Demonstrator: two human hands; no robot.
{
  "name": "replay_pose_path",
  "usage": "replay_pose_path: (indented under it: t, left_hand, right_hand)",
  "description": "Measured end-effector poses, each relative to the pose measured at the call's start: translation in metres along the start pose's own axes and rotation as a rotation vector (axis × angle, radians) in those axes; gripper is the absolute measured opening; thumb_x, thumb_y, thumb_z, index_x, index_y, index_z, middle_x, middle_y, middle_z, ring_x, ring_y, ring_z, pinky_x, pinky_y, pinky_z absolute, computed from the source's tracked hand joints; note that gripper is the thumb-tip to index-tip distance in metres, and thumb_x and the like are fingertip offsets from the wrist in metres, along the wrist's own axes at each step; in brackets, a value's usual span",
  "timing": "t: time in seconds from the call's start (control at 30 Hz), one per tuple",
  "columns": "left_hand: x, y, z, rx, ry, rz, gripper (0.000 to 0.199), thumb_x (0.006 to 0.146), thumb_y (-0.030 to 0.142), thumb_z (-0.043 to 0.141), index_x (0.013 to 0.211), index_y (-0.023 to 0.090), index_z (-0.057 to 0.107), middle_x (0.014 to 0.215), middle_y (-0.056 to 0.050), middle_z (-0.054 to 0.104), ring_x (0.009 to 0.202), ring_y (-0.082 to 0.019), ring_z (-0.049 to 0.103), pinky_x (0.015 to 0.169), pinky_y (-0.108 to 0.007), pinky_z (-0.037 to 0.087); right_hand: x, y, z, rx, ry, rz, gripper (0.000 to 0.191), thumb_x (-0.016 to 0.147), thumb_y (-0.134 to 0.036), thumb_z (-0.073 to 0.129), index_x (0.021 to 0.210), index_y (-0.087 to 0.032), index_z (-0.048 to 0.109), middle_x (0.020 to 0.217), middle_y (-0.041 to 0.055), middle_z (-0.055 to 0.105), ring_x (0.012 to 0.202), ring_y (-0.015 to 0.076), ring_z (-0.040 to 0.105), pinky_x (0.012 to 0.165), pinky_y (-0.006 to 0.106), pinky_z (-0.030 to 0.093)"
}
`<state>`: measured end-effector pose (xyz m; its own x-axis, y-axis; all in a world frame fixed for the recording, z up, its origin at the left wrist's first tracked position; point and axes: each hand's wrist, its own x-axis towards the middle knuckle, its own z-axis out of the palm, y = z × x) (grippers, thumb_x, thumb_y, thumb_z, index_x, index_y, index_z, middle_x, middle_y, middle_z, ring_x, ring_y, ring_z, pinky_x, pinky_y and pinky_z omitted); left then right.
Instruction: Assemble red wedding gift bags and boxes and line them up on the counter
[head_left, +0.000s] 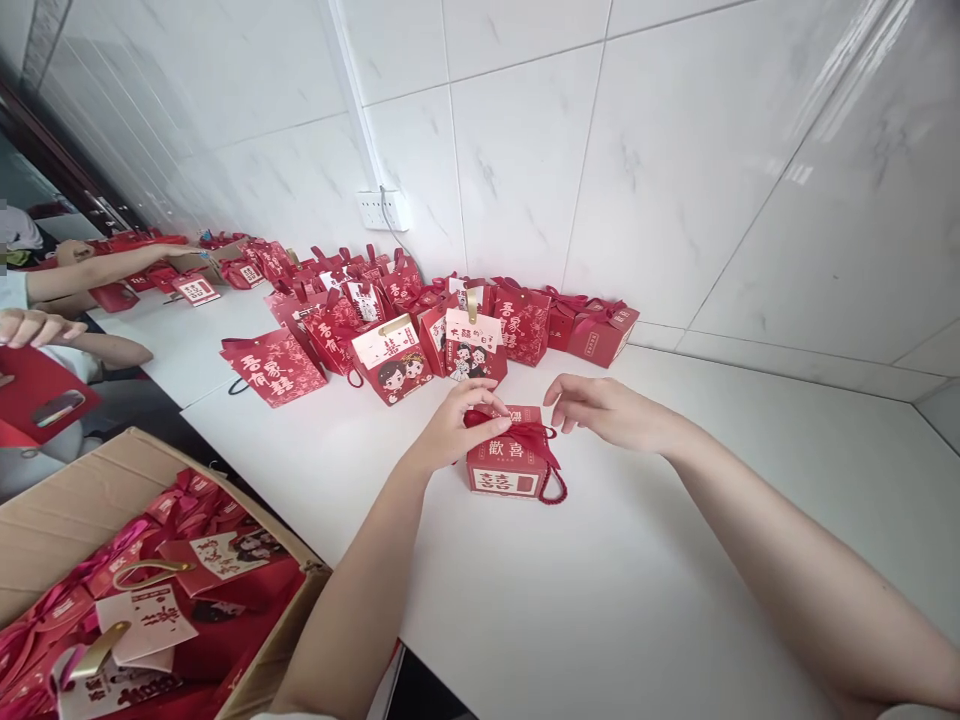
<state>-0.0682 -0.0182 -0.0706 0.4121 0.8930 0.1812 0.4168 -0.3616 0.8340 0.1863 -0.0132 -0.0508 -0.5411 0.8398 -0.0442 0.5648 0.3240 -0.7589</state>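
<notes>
A small red gift box (504, 478) with white and gold Chinese characters stands on the white table in front of me. A dark red ribbon bow (525, 432) is tied across its top, and a twisted red cord loop (556, 490) hangs at its right side. My left hand (459, 425) grips the box at its upper left, with the thumb on the ribbon and the other fingers curled behind. Just right of the bow hovers my right hand (596, 408), its fingers loosely bent and apart, holding nothing.
Behind my hands, several decorated red gift boxes (390, 360) line the wall along the white table (600, 600). At lower left, an open cardboard carton (127, 450) holds more red boxes. Farther left, a co-worker's hand (34, 328) holds a red box; another person's arm (97, 275) reaches across.
</notes>
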Motion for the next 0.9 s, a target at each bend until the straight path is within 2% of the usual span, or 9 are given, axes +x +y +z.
replay_pose_path:
  t: [0.1,0.2,0.37,0.53,0.63,0.73,0.83,0.9]
  left_hand:
    - [0.0,0.0,0.003,-0.009,-0.069,-0.017,0.023,0.08,0.041,0.063,0.088,0.02,0.066,0.133,-0.007,0.046,0.126,-0.026,0.044,0.101,-0.038,0.039]
    - [0.001,-0.002,0.001,-0.036,-0.098,-0.033,0.021,0.079,0.04,0.064,0.085,0.019,0.065,0.131,-0.008,0.049,0.127,-0.026,0.043,0.102,-0.038,0.038]
    - [0.003,-0.007,-0.001,-0.124,-0.17,-0.084,0.023,0.076,0.04,0.067,0.083,0.019,0.063,0.134,-0.009,0.047,0.128,-0.028,0.042,0.094,-0.036,0.043]
    - [0.005,-0.013,0.001,-0.214,-0.196,-0.115,0.026,0.073,0.04,0.071,0.084,0.018,0.063,0.136,-0.009,0.045,0.126,-0.027,0.045,0.095,-0.036,0.042]
    - [0.005,-0.014,0.002,-0.231,-0.197,-0.135,0.026,0.073,0.04,0.071,0.085,0.018,0.063,0.135,-0.009,0.046,0.122,-0.026,0.049,0.096,-0.037,0.042]
    - [0.006,-0.016,0.001,-0.252,-0.194,-0.154,0.024,0.073,0.036,0.07,0.086,0.017,0.064,0.134,-0.008,0.047,0.118,-0.025,0.052,0.096,-0.038,0.042]
    - [0.007,-0.017,0.002,-0.279,-0.188,-0.153,0.022,0.071,0.033,0.071,0.086,0.017,0.064,0.133,-0.008,0.049,0.116,-0.025,0.052,0.095,-0.037,0.042]
    - [0.008,-0.017,0.007,-0.292,-0.167,-0.136,0.022,0.071,0.032,0.071,0.085,0.017,0.064,0.129,-0.007,0.052,0.113,-0.024,0.054,0.094,-0.036,0.043]
  right_hand:
    - [0.006,0.005,-0.001,0.119,-0.153,0.125,0.036,0.092,-0.052,0.043,0.087,-0.019,0.059,0.09,0.0063,0.067,0.082,0.0191,0.063,0.073,0.031,0.047]
    - [0.012,0.008,0.002,0.293,-0.263,0.135,0.044,0.085,-0.06,0.052,0.081,-0.017,0.059,0.084,0.0063,0.066,0.078,0.0175,0.061,0.07,0.029,0.047]
    - [0.015,0.007,0.008,0.516,-0.334,0.117,0.043,0.079,-0.059,0.064,0.087,-0.016,0.062,0.066,0.0014,0.063,0.058,0.0121,0.057,0.059,0.025,0.048]
    - [0.016,0.006,0.014,0.611,-0.385,0.158,0.044,0.077,-0.053,0.068,0.099,-0.015,0.064,0.06,0.0007,0.064,0.046,0.0099,0.055,0.04,0.018,0.038]
    - [0.018,0.008,0.019,0.71,-0.385,0.152,0.036,0.075,-0.044,0.072,0.095,-0.015,0.064,0.05,-0.0024,0.06,0.041,0.0086,0.052,0.037,0.015,0.036]
    - [0.019,0.009,0.023,0.797,-0.374,0.157,0.031,0.08,-0.041,0.067,0.096,-0.014,0.065,0.048,-0.0016,0.062,0.035,0.0068,0.049,0.035,0.014,0.035]
    - [0.017,0.006,0.024,0.852,-0.382,0.133,0.042,0.086,-0.045,0.057,0.113,-0.014,0.063,0.052,0.0015,0.066,0.032,0.0071,0.049,0.033,0.015,0.033]
    - [0.014,0.002,0.023,0.869,-0.404,0.088,0.051,0.088,-0.047,0.054,0.128,-0.016,0.055,0.059,0.0031,0.07,0.034,0.0091,0.053,0.033,0.016,0.034]
